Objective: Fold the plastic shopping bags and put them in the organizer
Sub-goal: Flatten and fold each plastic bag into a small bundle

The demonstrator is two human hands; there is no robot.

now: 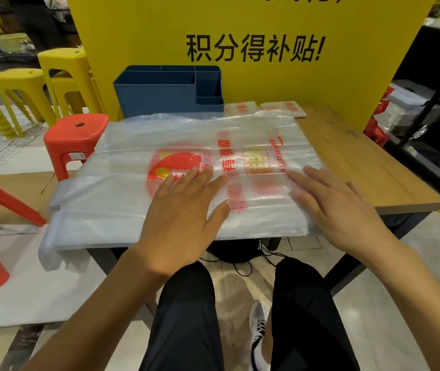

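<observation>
Head view—looks forward and down, close over table (368,167).

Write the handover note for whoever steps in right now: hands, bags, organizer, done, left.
Left hand: open, flat on the plastic bag, near the red round logo.
Right hand: open, flat on the same bag's right part.
The bag lies spread across the wooden table, printed side up, its left end hanging over the table's edge.
Blue organizer stands at the table's back, against the yellow board; no bag shows inside it from this view.
Two folded bags lie right of the organizer.
Done: two bags folded, this one flattened.
Left: fold this one, then put all the folded bags in the organizer.
</observation>
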